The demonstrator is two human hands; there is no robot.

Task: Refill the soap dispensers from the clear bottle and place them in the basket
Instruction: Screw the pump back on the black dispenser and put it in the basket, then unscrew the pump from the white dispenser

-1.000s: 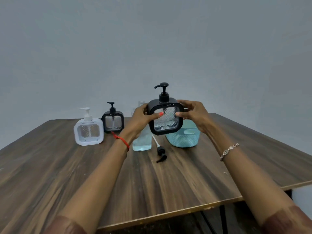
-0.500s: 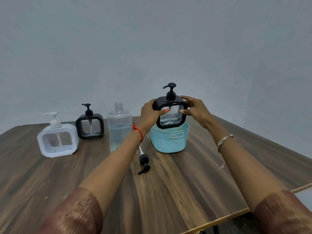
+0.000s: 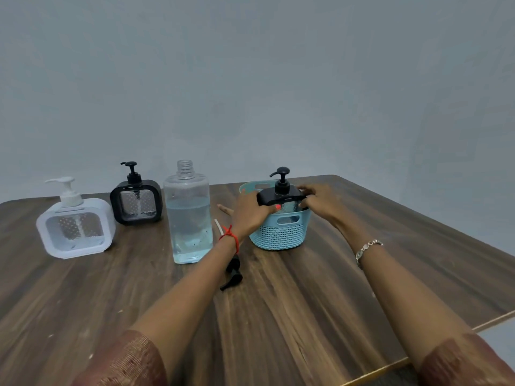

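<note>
L hand (image 3: pixel 250 211) & R hand (image 3: pixel 320 203) grip black dispenser (image 3: pixel 280 196) from both sides, pump up, partly inside basket (image 3: pixel 281 232) near table (image 3: pixel 306 316) far edge.

Only the top and pump of the black dispenser (image 3: pixel 280 195) show on my feed. Its lower body is sunk behind the basket (image 3: pixel 278 232) wall, so I can't tell whether it sits on the bottom. The left hand (image 3: pixel 250 211) and right hand (image 3: pixel 320 203) grip its sides and cover them. The loose pump (image 3: pixel 232 275) has the middle of its tube hidden under the left forearm (image 3: pixel 195 288). The table (image 3: pixel 306 316) runs off the left and near edges, and the sleeves (image 3: pixel 125 360) are cut off at the bottom.
</note>
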